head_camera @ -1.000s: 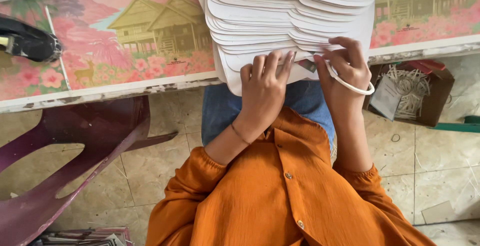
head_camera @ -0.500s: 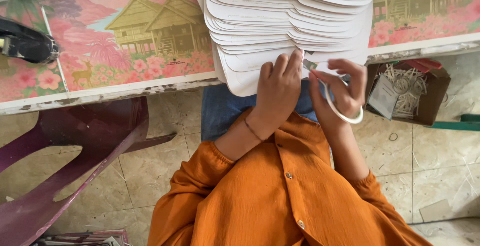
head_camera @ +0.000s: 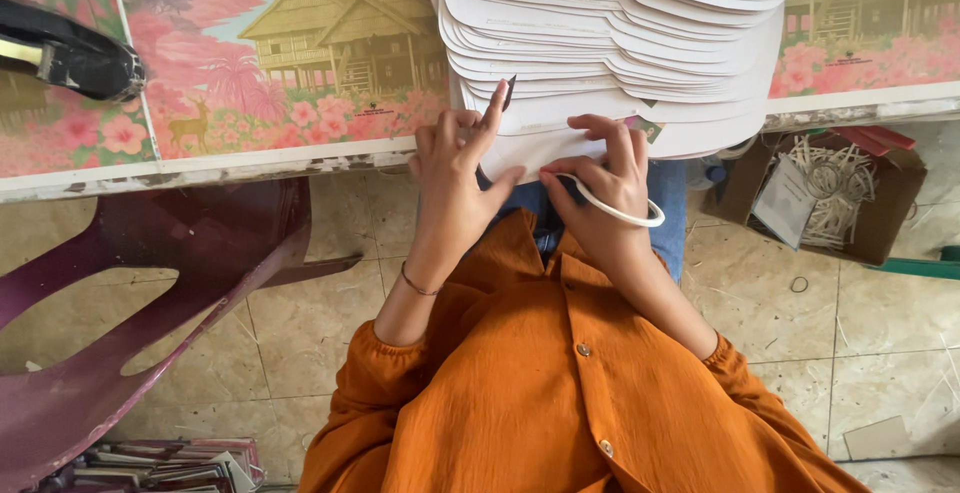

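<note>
Peeling one white die-cut card sheet off the bottom of the fanned stack is the step in hand, judged from the grip. The sheet sits at the near counter edge, over the lap. Left hand is part spread, index raised w/ a small dark sliver at its tip, thumb under the sheet edge. Right hand is pressed flat on top, fingers together, a white ring-shaped band looped by the wrist. To do it well, only one layer should be caught by the thumb, stack above steadied, corner not creased. Cardboard box on the floor, right of the lap, is open: pale looped strips/bands inside, plus a grey leaflet; rest can't be made out.
</note>
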